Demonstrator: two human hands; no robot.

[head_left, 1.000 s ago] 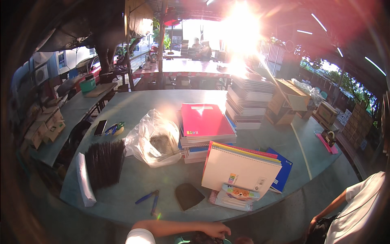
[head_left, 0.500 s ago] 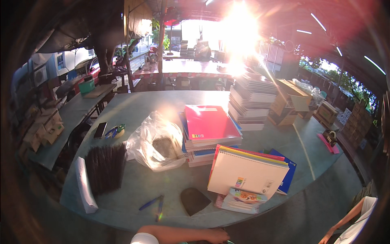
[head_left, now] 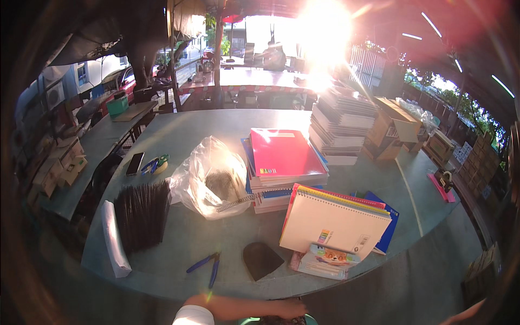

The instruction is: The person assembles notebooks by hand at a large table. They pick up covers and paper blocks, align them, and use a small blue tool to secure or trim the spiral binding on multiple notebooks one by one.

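Observation:
My left hand (head_left: 293, 309) lies at the table's near edge, its forearm crossing from a white sleeve. The fingers look curled downward over dark tangled material (head_left: 279, 320) in a green container (head_left: 311, 320); what they grip is hidden. At the lower right only a blurred piece of my right forearm shows, with the hand out of view. Nearest on the table are blue-handled pliers (head_left: 214, 270), spread apart, and a dark rounded flat piece (head_left: 261, 261). A white spiral notebook (head_left: 330, 225) leans upright among coloured ones, behind a packet with an animal print (head_left: 327, 262).
A stack topped by a red notebook (head_left: 287, 153) stands mid-table, beside a clear plastic bag (head_left: 203, 187) of wire coils. Black spirals (head_left: 142, 216), a white roll (head_left: 114, 241) and a phone (head_left: 135, 164) lie left. Behind are a tall notebook stack (head_left: 341, 124) and cardboard boxes (head_left: 387, 127).
The view has tilted slightly down, so the table sits higher in it. More of the green container shows under my left hand. My right arm has dropped mostly out of view.

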